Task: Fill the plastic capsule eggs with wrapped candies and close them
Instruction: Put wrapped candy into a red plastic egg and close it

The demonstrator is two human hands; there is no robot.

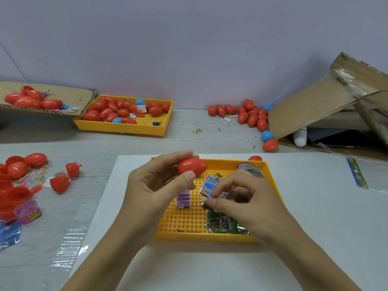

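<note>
Fingers (190, 177) grip red egg (192, 166); right hand (241, 198) pinches candy (206, 204).

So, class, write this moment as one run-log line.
left hand: holds closed red egg | right hand: pinches wrapped candy over yellow tray | egg: not yet opened

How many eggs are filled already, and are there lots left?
Many closed red eggs lie by the wall, and more fill the far yellow tray, so those look done. The left hand holds a closed red egg; the right hand pinches a wrapped candy. Open egg halves at left remain.
</note>
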